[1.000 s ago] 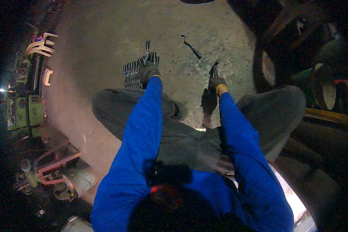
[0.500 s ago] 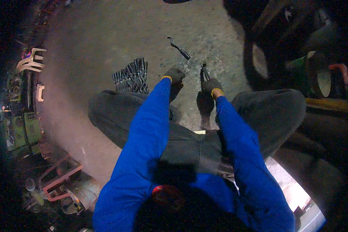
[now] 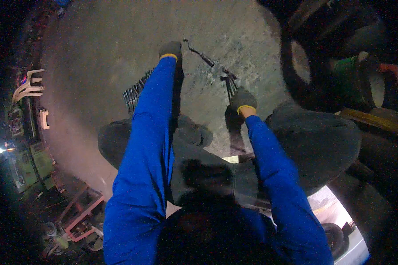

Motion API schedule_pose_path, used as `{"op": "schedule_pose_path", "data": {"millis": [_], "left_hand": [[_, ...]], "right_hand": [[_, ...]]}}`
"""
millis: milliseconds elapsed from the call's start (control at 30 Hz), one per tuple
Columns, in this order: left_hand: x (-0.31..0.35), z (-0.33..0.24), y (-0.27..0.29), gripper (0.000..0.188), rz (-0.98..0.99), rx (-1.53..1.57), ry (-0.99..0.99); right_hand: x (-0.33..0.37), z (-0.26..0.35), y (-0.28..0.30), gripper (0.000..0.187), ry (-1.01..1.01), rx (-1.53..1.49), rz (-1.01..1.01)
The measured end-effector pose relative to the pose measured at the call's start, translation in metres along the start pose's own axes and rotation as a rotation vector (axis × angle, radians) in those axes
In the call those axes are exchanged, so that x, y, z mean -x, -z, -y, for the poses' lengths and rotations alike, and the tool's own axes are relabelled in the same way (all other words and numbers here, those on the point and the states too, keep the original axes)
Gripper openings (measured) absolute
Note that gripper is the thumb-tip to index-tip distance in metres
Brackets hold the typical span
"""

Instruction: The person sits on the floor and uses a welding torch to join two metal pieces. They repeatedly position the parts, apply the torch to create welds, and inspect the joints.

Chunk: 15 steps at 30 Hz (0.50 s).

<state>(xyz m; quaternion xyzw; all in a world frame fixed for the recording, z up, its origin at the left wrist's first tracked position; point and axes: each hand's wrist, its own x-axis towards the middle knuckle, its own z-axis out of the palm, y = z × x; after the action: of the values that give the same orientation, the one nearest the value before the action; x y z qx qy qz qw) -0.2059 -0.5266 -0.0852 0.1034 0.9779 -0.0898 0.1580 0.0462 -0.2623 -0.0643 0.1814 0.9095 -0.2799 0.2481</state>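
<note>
My left hand, in a dark glove with a yellow cuff, reaches out over the concrete floor. It is beside the hooked far end of a bent dark metal rod, with a small gap between them; its fingers are too dark to read. Partly behind my left forearm lies a row of several similar bent metal rods. My right hand, gloved alike, is closed around a dark pliers-like tool with two long arms. The tool's far end is close to the near end of the single rod; a short dark piece shows there.
My bent legs flank the work spot. A green drum-like object and a yellow bar are on the right. To the left stand a pale plastic chair, green machinery and a reddish metal frame.
My left hand has moved away from me and to the left, and its forearm now covers part of the rod row. My right hand stays near its place with the tool, which has shifted slightly.
</note>
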Motion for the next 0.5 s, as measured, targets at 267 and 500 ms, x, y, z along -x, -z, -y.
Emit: {"op": "schedule_pose_path", "data": {"millis": [267,500], "left_hand": [[0.08,0.011,-0.069,0.046,0.51,-0.061,-0.187],[0.12,0.027,-0.101,0.032,0.565,-0.183,-0.255]], "right_hand": [[-0.019,0.015,-0.006,0.039,-0.011,0.059,0.148],[-0.027,0.007,-0.003,0.035,-0.091,-0.001,0.105]]}}
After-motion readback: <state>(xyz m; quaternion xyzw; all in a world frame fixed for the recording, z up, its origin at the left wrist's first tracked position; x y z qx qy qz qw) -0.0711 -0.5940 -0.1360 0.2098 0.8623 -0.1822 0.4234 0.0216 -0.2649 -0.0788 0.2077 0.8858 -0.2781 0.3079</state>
